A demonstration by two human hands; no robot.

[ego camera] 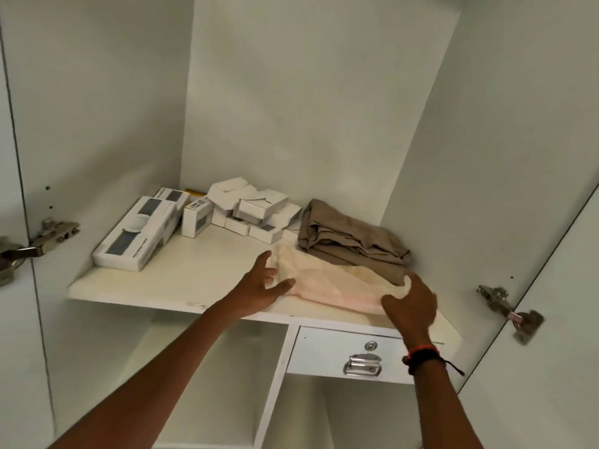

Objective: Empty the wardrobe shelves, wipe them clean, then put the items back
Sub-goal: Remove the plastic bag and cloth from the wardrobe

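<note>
left grip (262, 286) spread | cream cloth (324, 283) between | right grip (410, 303) on it

Light: dim, flat, greenish-grey | shadows: faint, soft | glare: small glint on drawer handle (363, 364) | blur: smear on right hand (410, 306), right hinge (510, 307) | edges: straight lines bowed

The only camera sat on the person's head, close to the wardrobe shelf (194, 273), looking forward and down.
</note>
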